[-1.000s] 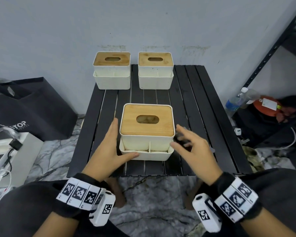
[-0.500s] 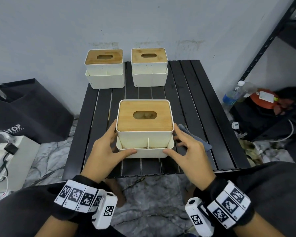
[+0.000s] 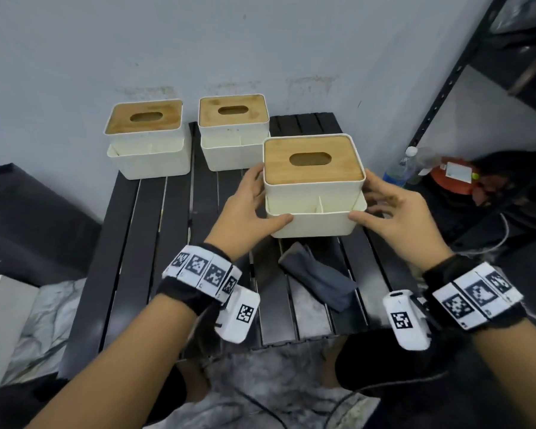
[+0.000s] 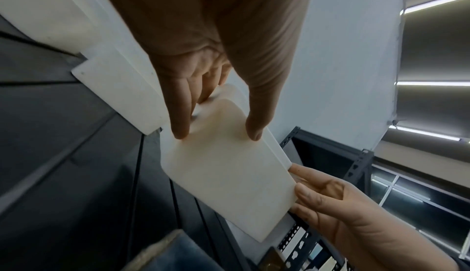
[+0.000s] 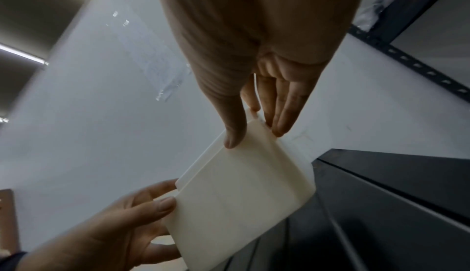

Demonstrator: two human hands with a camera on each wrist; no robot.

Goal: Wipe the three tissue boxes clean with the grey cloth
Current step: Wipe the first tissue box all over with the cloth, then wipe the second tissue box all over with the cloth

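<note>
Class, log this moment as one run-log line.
left hand: grips box | right hand: grips box | tissue box: lifted | grey cloth: on table

All three tissue boxes point(image 3: 314, 193) are cream with tan wooden lids. The cloth point(image 3: 317, 280) at six o'clock is grey, the slatted table point(image 3: 143, 230) black, the wristbands point(image 3: 201, 269) black-and-white checked.

Background clutter round black slatted table point(image 3: 143, 243)
Dark bag point(image 3: 28, 218) on left; plastic bottle point(image 3: 399, 168), orange round object point(image 3: 455, 178) and black metal rack point(image 3: 446, 97) on right; grey wall point(image 3: 198, 41) behind.
</note>
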